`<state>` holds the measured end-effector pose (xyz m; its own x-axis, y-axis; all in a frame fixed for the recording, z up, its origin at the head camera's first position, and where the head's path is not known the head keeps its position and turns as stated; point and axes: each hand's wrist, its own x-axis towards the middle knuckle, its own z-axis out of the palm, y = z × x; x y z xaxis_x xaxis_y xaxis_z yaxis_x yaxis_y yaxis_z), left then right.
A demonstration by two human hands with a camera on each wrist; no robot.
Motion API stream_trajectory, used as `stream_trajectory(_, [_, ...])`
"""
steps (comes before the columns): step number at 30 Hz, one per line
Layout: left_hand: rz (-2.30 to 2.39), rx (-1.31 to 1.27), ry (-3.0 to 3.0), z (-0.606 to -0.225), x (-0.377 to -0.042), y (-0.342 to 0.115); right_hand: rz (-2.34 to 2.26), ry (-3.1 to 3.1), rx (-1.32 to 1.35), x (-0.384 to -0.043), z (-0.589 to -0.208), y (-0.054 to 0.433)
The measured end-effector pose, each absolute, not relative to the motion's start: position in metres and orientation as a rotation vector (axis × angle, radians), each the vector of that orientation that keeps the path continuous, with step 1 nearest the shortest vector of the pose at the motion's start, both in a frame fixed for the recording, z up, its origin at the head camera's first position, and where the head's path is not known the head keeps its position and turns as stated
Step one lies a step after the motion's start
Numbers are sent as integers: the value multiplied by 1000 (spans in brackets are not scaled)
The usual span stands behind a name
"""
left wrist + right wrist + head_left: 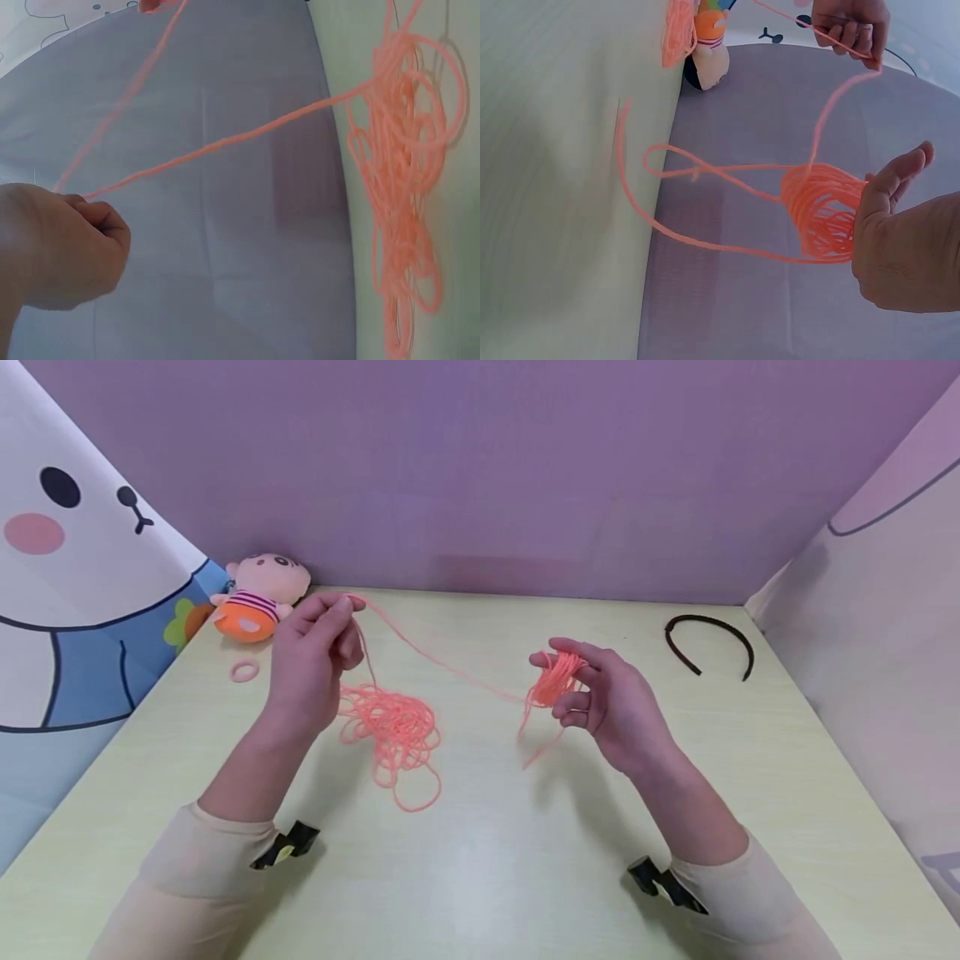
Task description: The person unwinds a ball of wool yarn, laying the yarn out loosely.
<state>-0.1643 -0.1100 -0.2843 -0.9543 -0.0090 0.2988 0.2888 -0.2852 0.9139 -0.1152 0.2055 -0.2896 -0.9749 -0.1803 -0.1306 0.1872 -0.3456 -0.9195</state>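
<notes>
strand [225,141] pinched by left hand [311,652], raised near loose yarn pile [397,724], wound bundle [557,681] held around right hand's [618,714] bent fingers, right of pile, doll [255,599] and ring [233,674] seen left, headband [708,617] far right

Coral cord [804,206] in loops around right grip [906,251]

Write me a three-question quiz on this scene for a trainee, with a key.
1. What is the left hand pinching?
A) a headband
B) a strand of yarn
C) a doll

2. True or false: the pink ring lies closer to the doll than to the black headband.

3. Fill in the blank: the gathered bundle of yarn is held in the ____ hand.

Key: 1. B; 2. True; 3. right
</notes>
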Motion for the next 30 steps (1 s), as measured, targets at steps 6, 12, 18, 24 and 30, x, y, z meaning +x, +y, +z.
stream_trajectory(6, [-2169,5,-2131,-285,-171,-112,-2506,1494,-40,-113,-287,205])
stream_trajectory(12, [-1842,-110,-2487,-297,-172,-97,-2519,1397,-180,-106,-284,203])
stream_trajectory(18, [-1678,-627,-2819,-310,-156,-73,-2518,1287,-301,-98,-281,200])
stream_trajectory(24, [-1676,-995,-3067,-325,-144,-60,-2525,1134,-378,-94,-277,199])
stream_trajectory(30, [-1686,-1119,-3126,-333,-141,-55,-2526,1101,-408,-91,-275,198])
